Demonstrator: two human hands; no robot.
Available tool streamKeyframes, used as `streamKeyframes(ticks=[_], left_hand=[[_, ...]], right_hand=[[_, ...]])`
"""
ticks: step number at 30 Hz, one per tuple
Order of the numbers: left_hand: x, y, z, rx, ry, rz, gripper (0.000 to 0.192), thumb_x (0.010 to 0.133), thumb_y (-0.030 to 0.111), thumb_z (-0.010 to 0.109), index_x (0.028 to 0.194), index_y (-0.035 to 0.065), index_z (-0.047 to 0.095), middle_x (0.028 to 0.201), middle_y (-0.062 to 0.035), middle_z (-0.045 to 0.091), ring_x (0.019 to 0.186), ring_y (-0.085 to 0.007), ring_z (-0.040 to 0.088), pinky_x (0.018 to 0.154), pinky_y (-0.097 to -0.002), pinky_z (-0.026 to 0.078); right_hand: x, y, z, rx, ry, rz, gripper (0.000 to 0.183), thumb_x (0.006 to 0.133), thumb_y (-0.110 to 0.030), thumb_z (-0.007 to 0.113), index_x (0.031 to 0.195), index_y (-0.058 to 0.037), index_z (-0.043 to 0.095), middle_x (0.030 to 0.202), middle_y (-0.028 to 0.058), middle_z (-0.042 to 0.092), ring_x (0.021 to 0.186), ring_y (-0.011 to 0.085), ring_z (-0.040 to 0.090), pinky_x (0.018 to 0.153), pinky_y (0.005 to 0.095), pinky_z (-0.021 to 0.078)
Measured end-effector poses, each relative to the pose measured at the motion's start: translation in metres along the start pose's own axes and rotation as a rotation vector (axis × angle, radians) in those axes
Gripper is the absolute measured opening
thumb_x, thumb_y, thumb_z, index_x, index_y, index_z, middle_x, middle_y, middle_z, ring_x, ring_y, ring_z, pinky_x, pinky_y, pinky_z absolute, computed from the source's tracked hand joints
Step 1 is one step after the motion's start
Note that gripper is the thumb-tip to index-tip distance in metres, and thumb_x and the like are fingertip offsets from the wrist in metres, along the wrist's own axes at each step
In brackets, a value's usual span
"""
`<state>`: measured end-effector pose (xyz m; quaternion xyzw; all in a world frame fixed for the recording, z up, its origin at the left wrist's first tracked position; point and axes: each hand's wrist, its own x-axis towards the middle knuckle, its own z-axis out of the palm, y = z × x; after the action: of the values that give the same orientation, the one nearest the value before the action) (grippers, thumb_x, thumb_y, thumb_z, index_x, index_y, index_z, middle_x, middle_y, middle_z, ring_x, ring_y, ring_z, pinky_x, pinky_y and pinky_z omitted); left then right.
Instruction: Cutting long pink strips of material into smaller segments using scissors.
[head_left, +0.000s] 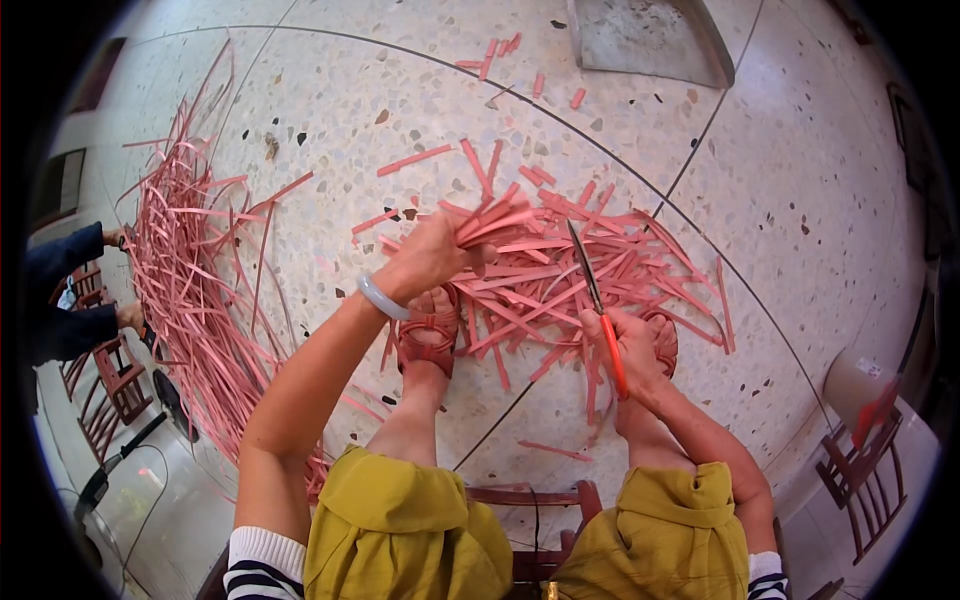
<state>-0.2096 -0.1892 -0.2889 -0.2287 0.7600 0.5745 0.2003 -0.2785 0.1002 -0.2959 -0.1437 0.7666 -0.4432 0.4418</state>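
Observation:
My left hand (431, 255), with a pale bangle (382, 298) at its wrist, grips a bunch of flat pink strips (499, 217). Their ends fan out to the right. In my right hand (637, 345) is a pair of scissors (589, 266) with orange-red handles. The blades point away from me and look close together, a short way right of the held bunch. Beneath both hands, a loose pile of cut pink strips (555, 292) lies on the floor around my sandalled feet. I cannot tell what the strips are made of.
A long heap of uncut pink strips (195, 285) stretches along the left of the speckled terrazzo floor (330, 97). Beyond it is another person's dark-clad leg (71, 255). A metal dustpan (649, 37) lies at the far side. A small wooden chair (862, 465) is at right.

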Motion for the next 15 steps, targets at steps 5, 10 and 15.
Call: streamKeyframes(ticks=[5,10,15], left_hand=[[0.007,-0.011,-0.037,0.216,0.328,-0.101,0.020,0.085,0.015,0.069,0.094,-0.0026,0.065,0.070,-0.0163,0.064,0.066,-0.0260,0.061,0.064,-0.0375,0.047],[0.003,-0.011,-0.014,0.626,0.303,0.044,0.027,0.079,0.025,0.073,0.082,0.0012,0.063,0.080,-0.0224,0.064,0.080,-0.0407,0.063,0.067,-0.0469,0.049],[0.022,-0.066,0.017,0.856,0.217,0.016,0.019,0.074,0.019,0.074,0.080,0.0026,0.065,0.081,-0.0214,0.065,0.081,-0.0392,0.065,0.066,-0.0485,0.051]], right_hand=[[-0.002,-0.004,-0.002,0.078,0.065,0.058,0.050,0.095,-0.044,0.058,0.068,-0.0012,0.056,0.056,-0.0036,0.044,0.056,0.0065,0.041,0.050,0.0266,0.0346],[-0.003,0.009,-0.001,0.025,0.035,0.029,0.051,0.095,-0.044,0.058,0.068,-0.0009,0.057,0.057,-0.0035,0.044,0.056,0.0067,0.041,0.050,0.0261,0.0342],[-0.003,0.009,0.000,0.032,0.020,0.038,0.051,0.095,-0.044,0.058,0.069,-0.0005,0.058,0.058,-0.0028,0.045,0.057,0.0072,0.042,0.051,0.0262,0.0341]])
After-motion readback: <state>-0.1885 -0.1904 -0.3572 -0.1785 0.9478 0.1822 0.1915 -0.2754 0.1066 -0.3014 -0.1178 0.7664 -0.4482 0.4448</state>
